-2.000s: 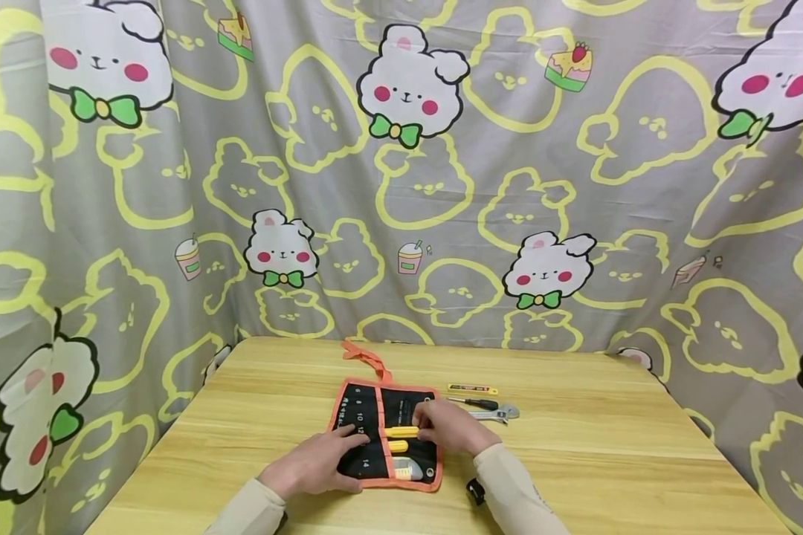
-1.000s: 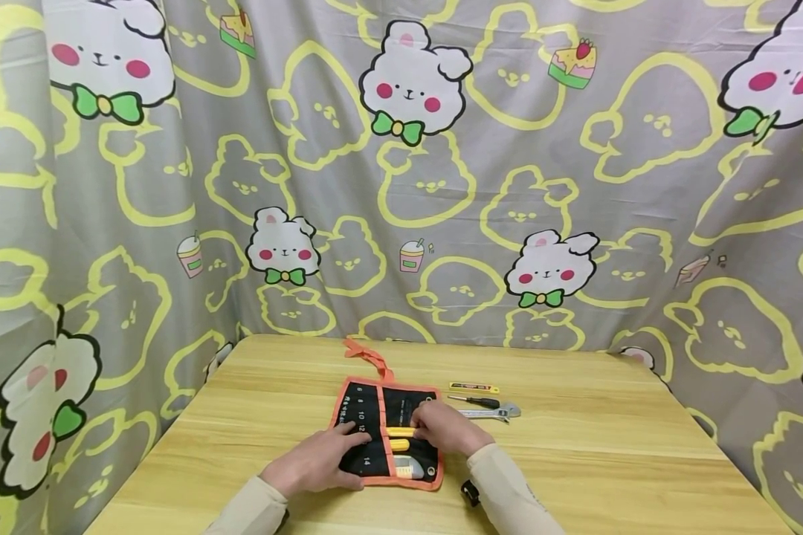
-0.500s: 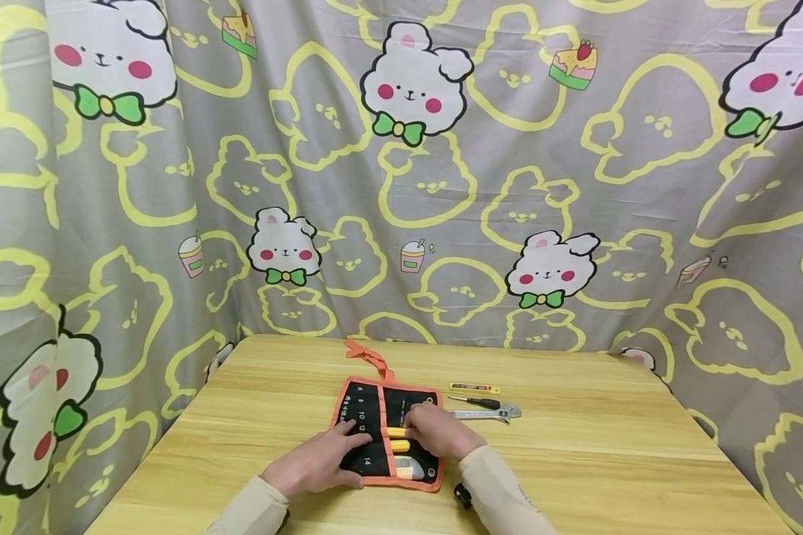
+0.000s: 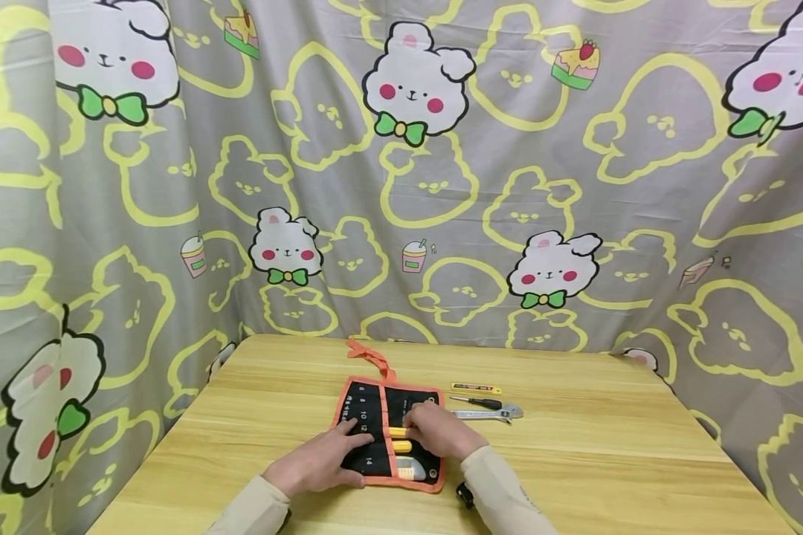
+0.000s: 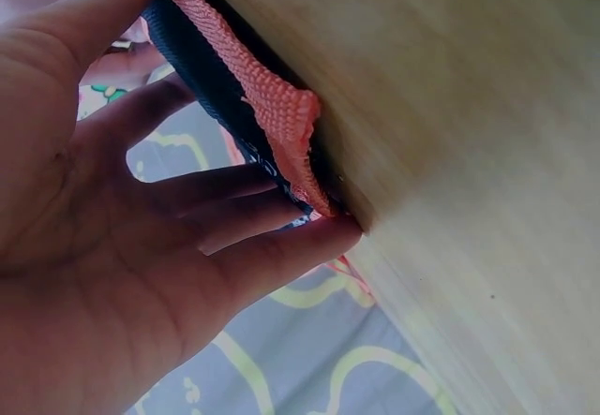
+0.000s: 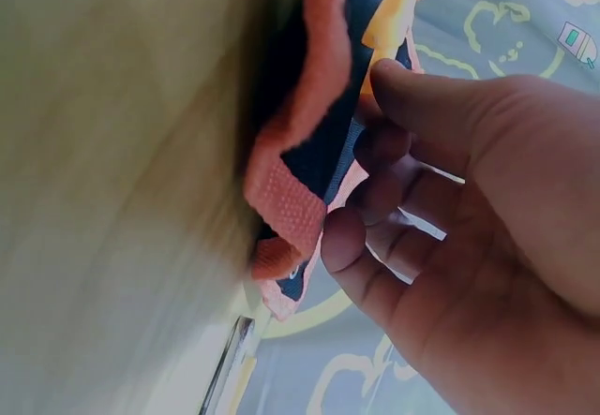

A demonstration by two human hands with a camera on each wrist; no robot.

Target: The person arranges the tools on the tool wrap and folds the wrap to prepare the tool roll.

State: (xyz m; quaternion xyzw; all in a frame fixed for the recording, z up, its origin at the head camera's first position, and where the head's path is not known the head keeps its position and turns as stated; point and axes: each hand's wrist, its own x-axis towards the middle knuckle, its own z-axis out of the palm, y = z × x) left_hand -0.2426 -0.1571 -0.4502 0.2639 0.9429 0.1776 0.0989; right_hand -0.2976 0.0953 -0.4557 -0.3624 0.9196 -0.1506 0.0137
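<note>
A black tool roll (image 4: 377, 468) with orange edging lies unfolded on the wooden table. My left hand (image 4: 317, 457) rests on its left half, fingers spread over the printed numbers; in the left wrist view the fingers (image 5: 281, 256) reach along the roll's orange edge. With thumb and fingertips, my right hand (image 4: 442, 431) pinches a yellow handle (image 4: 398, 432) standing out of a pocket; the rest of that tool is hidden. Just below it sits a second yellow handle (image 4: 402, 446). A grey and yellow utility knife (image 4: 410, 468) fills the lowest pocket.
Right of the roll lie an adjustable wrench (image 4: 488, 414), a small black-handled screwdriver (image 4: 478, 402) and a flat yellow packet (image 4: 475, 388). The roll's orange tie (image 4: 371, 357) trails toward the back edge. A patterned curtain (image 4: 442, 223) hangs behind the table.
My right hand has shifted left toward the pockets, and less of the pinched yellow handle shows than before. More of the wrench is uncovered. The left hand stays in place on the roll.
</note>
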